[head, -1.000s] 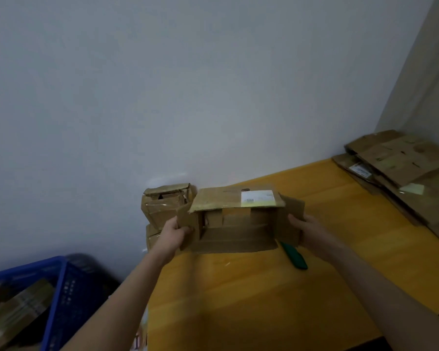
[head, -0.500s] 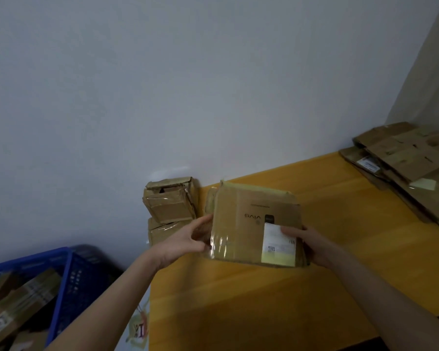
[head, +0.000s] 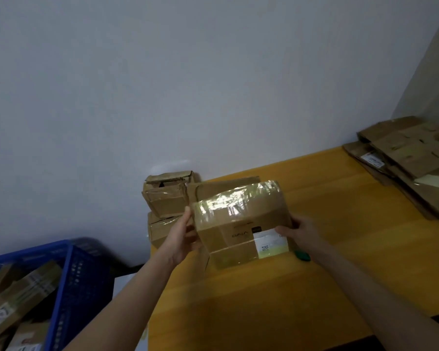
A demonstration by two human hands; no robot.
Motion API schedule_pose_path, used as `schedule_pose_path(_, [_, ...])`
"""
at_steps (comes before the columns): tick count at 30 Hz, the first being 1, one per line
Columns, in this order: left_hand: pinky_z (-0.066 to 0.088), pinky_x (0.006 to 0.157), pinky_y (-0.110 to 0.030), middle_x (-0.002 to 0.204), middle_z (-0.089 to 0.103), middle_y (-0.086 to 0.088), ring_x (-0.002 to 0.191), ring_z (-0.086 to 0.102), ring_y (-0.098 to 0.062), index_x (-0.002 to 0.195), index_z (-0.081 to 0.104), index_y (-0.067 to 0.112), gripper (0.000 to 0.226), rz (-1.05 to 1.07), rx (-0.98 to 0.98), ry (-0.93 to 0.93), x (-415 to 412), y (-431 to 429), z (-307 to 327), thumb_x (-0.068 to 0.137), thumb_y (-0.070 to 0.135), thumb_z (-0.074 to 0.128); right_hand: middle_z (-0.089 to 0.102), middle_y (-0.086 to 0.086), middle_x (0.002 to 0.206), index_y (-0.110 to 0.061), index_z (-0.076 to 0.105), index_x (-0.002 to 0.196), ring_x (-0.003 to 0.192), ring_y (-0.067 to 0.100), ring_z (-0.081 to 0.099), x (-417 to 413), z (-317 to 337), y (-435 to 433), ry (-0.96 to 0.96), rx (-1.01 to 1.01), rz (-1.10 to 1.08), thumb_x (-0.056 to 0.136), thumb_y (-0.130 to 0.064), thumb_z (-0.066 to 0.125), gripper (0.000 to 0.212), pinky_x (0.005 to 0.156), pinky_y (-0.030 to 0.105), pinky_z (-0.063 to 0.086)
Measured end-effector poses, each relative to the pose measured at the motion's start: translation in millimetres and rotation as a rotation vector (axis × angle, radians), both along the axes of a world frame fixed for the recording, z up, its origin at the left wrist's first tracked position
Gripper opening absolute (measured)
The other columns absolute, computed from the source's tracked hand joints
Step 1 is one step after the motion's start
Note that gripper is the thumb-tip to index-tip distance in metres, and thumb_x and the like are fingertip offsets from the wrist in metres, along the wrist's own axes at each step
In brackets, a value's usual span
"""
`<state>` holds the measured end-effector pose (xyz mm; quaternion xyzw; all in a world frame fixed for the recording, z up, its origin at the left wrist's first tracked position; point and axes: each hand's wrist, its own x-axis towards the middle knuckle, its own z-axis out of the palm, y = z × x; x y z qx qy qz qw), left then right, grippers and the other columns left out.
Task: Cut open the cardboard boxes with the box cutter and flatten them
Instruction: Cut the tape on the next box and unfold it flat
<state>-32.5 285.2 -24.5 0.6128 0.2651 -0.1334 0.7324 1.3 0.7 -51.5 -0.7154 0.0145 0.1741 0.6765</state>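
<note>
**Taped box held off the table, cutter lying under the right wrist**

At far left a blue plastic crate [head: 69,274] holds pieces of cardboard. Next to it, against the wall at the corner of the yellow wooden table [head: 264,300], stand two small crumpled brown cardboard boxes [head: 166,196], one stacked on the other.

The left hand [head: 181,239] grips the left edge of a brown cardboard box wrapped in glossy clear tape [head: 241,221], its thumb up against the box's side and its fingers hidden behind it. The box is lifted just above the table, tilted toward the camera, its long axis running left to right between the hands, with a white shipping label [head: 270,240] at its lower right. The right hand [head: 300,233] clamps the right edge, fingertips pressing on the label.

Just below the right wrist, on the table, peeks the end of a dark green box cutter [head: 302,256], mostly hidden by box and arm. It lies nearest the right hand, so that hand seems the likelier to take it up while the left steadies the box.

At far right lies a pile of flattened brown cardboard sheets [head: 411,158].
</note>
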Motion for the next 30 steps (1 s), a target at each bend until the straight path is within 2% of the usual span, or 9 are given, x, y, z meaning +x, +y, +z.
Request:
schedule_pose_path(2, [0.053,0.06,-0.03,0.057,0.059,0.0,0.047,0.057,-0.011,0.076,0.062,0.015,0.035,0.004,-0.022,0.077,0,2,-2,0.1,0.036,0.047,0.064,0.001,0.115,-0.013,0.047,0.135,0.098,0.007,0.061,-1,2,0,-0.048,-0.019,0.117,0.08,0.012,0.064,0.063,0.072,0.018,0.055])
schedule_pose_path(4, [0.051,0.062,-0.031,0.05,0.056,0.002,0.046,0.054,-0.011,0.075,0.061,0.014,0.028,-0.048,-0.021,0.131,-1,6,-3,0.09,0.036,0.061,0.059,-0.007,0.117,-0.022,0.041,0.137,0.101,0.002,0.057,0,7,-3,-0.038,-0.075,0.265,0.081,0.016,0.06,0.07,0.072,0.017,0.053])
schedule_pose_path(7, [0.052,0.089,-0.044,0.097,0.071,-0.015,0.088,0.066,-0.025,0.112,0.064,0.005,0.057,-0.028,-0.004,0.112,2,15,-2,0.066,0.035,0.08,0.061,-0.004,0.125,-0.019,0.052,0.134,0.109,0.008,0.06,10,6,-16,0.056,-0.113,0.327,0.089,0.013,0.046,0.055,0.088,0.028,0.053])
schedule_pose_path(10, [0.054,0.09,-0.043,0.115,0.064,-0.008,0.105,0.064,-0.025,0.121,0.052,0.014,0.056,-0.087,0.08,0.039,5,10,2,0.072,0.02,0.079,0.064,0.002,0.121,-0.012,0.057,0.131,0.107,0.02,0.062,15,8,-17,0.305,0.096,0.179,0.099,-0.011,0.046,0.034,0.089,0.033,0.051])
schedule_pose_path(15, [0.052,0.093,-0.049,0.117,0.063,-0.008,0.106,0.063,-0.027,0.127,0.048,0.012,0.092,-0.25,0.273,0.078,12,-1,7,0.051,0.037,0.094,0.049,-0.002,0.139,-0.027,0.035,0.146,0.118,0.018,0.055,16,9,-6,0.234,-0.121,0.254,0.088,-0.014,0.067,0.068,0.091,0.038,0.052])
schedule_pose_path(19, [0.049,0.094,-0.044,0.115,0.063,-0.005,0.11,0.057,-0.028,0.115,0.056,0.015,0.059,-0.209,0.529,0.066,19,-11,-2,0.066,0.026,0.087,0.039,-0.001,0.143,-0.02,0.023,0.15,0.129,0.02,0.043,14,7,15,0.09,-0.222,0.308,0.079,-0.01,0.076,0.089,0.083,0.025,0.049])
schedule_pose_path(23, [0.051,0.091,-0.041,0.115,0.064,-0.005,0.108,0.061,-0.027,0.116,0.056,0.015,0.056,-0.164,0.895,0.02,20,-21,-10,0.068,0.026,0.083,0.043,-0.005,0.131,-0.02,0.026,0.146,0.115,0.018,0.05,16,-3,28,0.112,-0.242,0.226,0.073,-0.028,0.083,0.093,0.094,0.037,0.048])
schedule_pose_path(26, [0.048,0.097,-0.042,0.12,0.061,-0.006,0.108,0.058,-0.026,0.13,0.045,0.016,0.052,-0.25,0.683,-0.008,21,-19,0,0.083,0.022,0.067,0.05,0.004,0.131,-0.019,0.034,0.142,0.113,0.023,0.055,22,-12,29,0.154,-0.282,0.195,0.054,-0.057,0.085,0.108,0.095,0.044,0.05])
schedule_pose_path(30, [0.046,0.089,-0.036,0.105,0.058,-0.007,0.096,0.053,-0.024,0.127,0.052,0.017,0.031,-0.429,0.678,-0.111,18,-24,12,0.101,0.015,0.036,0.054,0.012,0.125,-0.008,0.042,0.131,0.112,0.029,0.056,31,-23,35,0.147,-0.372,0.068,0.069,-0.042,0.082,0.081,0.09,0.042,0.051])
